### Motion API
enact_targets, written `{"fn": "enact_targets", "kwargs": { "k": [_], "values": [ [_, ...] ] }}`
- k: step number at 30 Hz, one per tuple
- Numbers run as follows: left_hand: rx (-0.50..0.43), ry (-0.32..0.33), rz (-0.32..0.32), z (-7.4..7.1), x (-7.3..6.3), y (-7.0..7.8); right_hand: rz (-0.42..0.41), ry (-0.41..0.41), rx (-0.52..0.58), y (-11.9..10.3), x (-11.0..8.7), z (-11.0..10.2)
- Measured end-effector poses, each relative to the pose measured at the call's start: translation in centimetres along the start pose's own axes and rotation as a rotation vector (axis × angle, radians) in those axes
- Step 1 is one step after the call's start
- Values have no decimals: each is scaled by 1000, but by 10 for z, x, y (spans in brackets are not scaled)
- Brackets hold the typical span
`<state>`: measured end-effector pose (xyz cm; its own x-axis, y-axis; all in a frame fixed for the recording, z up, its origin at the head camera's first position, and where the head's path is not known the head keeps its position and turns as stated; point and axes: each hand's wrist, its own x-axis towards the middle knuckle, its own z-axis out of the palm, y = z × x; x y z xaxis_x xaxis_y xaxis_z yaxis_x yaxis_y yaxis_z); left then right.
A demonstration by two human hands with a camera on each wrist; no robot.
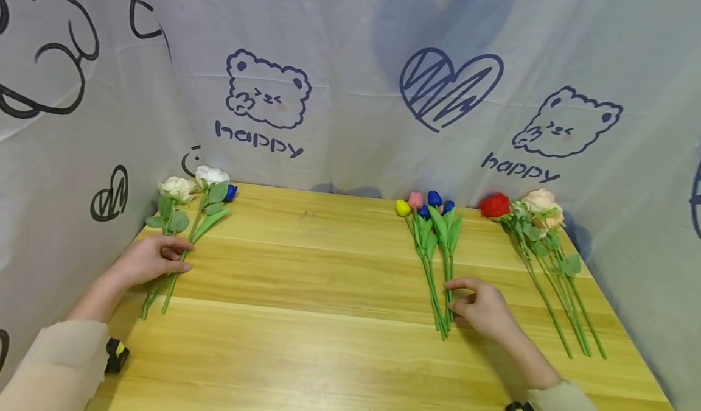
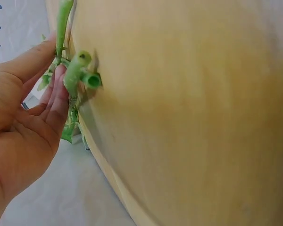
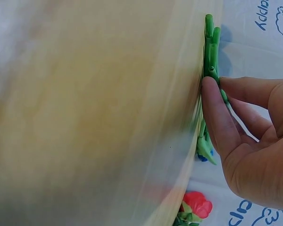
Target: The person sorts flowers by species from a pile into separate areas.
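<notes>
At the left end of the table, two white artificial roses (image 1: 178, 189) lie beside a blue tulip (image 1: 230, 193) with a long leaf. My left hand (image 1: 156, 257) reaches over their stems, and its thumb and fingers pinch a green stem (image 2: 62, 30); which flower it belongs to I cannot tell. Right of centre lie several tulips (image 1: 434, 198), yellow, pink and blue, their stems side by side. Low on the right-hand stems (image 3: 210, 56), my right hand (image 1: 484, 307) pinches with thumb and index finger.
A red rose (image 1: 495, 205) and pale peach roses (image 1: 542, 203) lie at the right end of the wooden table (image 1: 306, 344), stems toward the front. Printed white cloth (image 1: 350, 94) hangs behind and at both sides.
</notes>
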<state>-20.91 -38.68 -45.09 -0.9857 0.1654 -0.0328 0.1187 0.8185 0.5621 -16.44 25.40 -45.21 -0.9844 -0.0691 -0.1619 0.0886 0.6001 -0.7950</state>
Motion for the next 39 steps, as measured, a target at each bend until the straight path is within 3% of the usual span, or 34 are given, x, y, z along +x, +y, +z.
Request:
{"fn": "enact_targets", "kwargs": {
  "k": [10, 16, 28, 39],
  "values": [
    [-68, -49, -36, 0, -3, 0, -18, -4, -11, 1, 1, -1],
    [-107, -38, -46, -1, -4, 0, -39, 19, -30, 1, 1, 1],
    [-85, -18, -36, -2, -7, 4, -75, 21, -46, 4, 2, 2],
    [-201, -11, -84, -3, -12, 13, -37, 21, 33, 0, -4, 0]
  ]
}}
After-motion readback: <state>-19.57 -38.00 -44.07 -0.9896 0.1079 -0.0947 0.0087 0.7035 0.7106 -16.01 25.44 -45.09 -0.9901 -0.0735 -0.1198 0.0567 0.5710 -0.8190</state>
